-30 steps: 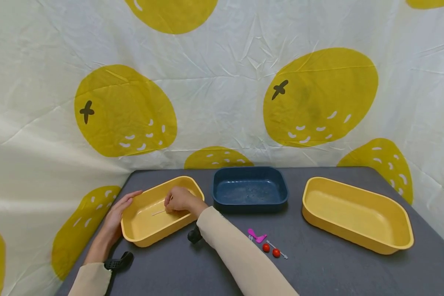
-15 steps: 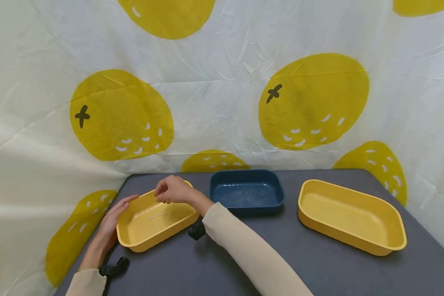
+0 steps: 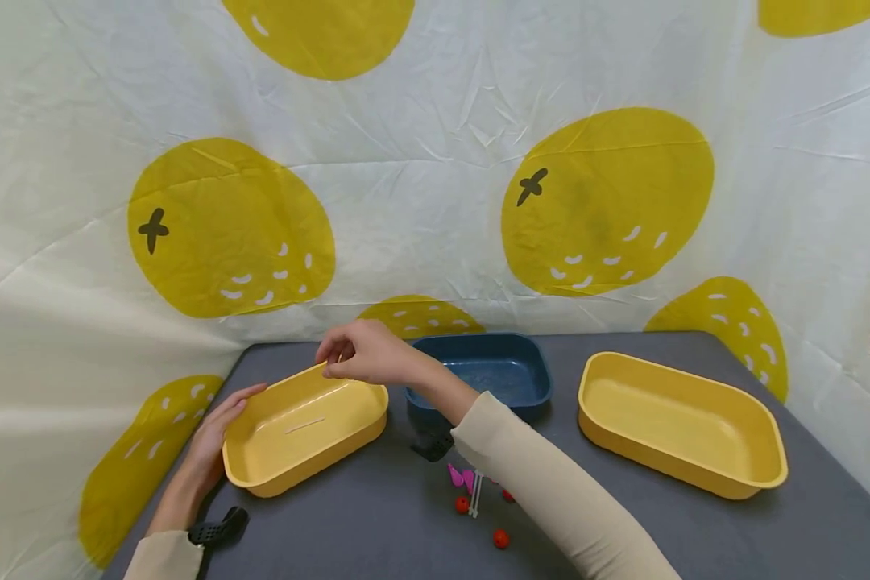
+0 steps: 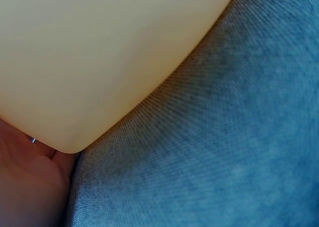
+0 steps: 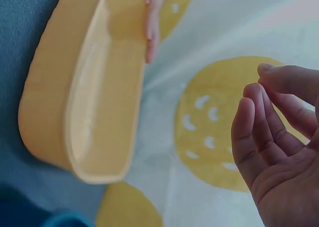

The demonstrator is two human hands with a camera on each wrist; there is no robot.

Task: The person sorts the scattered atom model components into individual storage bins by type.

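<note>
In the head view a thin pale stick (image 3: 304,425) lies on the floor of the left yellow tray (image 3: 279,475). My left hand (image 3: 213,435) rests along that tray's left end, fingers extended at the rim; in the left wrist view the tray wall hides much of it. Above the tray's far right corner hovers my right hand (image 3: 366,352), its fingers loosely bent. Thumb and index tips come close together in the right wrist view, with nothing visible between the fingers (image 5: 242,132).
Small red balls (image 3: 501,538), pink pieces (image 3: 455,475) and thin white sticks (image 3: 475,495) lie on the dark table, partly behind the right sleeve. A blue tray (image 3: 529,399) stands at the back middle. Another yellow tray (image 3: 667,461) is on the right.
My right hand has let go of the stick on the left tray's floor, risen out of the tray and moved right. My left hand stays at the tray's end.
</note>
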